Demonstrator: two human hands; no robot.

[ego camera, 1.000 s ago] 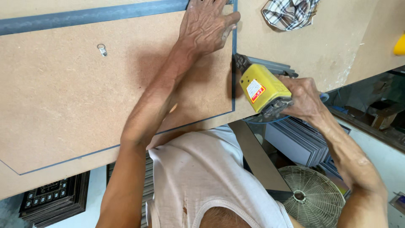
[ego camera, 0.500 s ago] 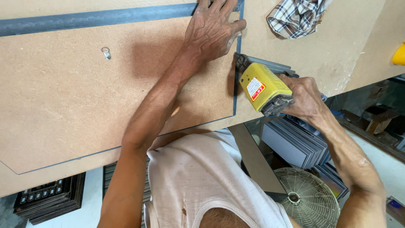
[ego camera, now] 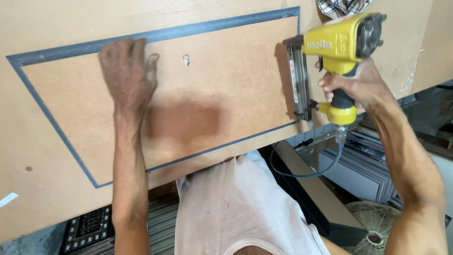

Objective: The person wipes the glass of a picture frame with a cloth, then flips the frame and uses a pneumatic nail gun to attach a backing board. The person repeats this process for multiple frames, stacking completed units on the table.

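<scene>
A brown backing board lies face down inside a thin blue-grey picture frame on a fibreboard table. My left hand presses flat on the board near the frame's upper left side, fingers spread. My right hand grips the handle of a yellow pneumatic nail gun, whose grey magazine runs along the frame's right edge. A thin air hose hangs from the gun's base. A small metal hanger sits near the board's top middle.
The fibreboard table ends near my torso. A checked cloth lies at the top right. Below the table edge are stacked frame mouldings, a fan and a dark patterned frame on the floor.
My left hand has slid from the frame's right corner over to its left part. My right hand has raised the nail gun and set it along the right edge.
</scene>
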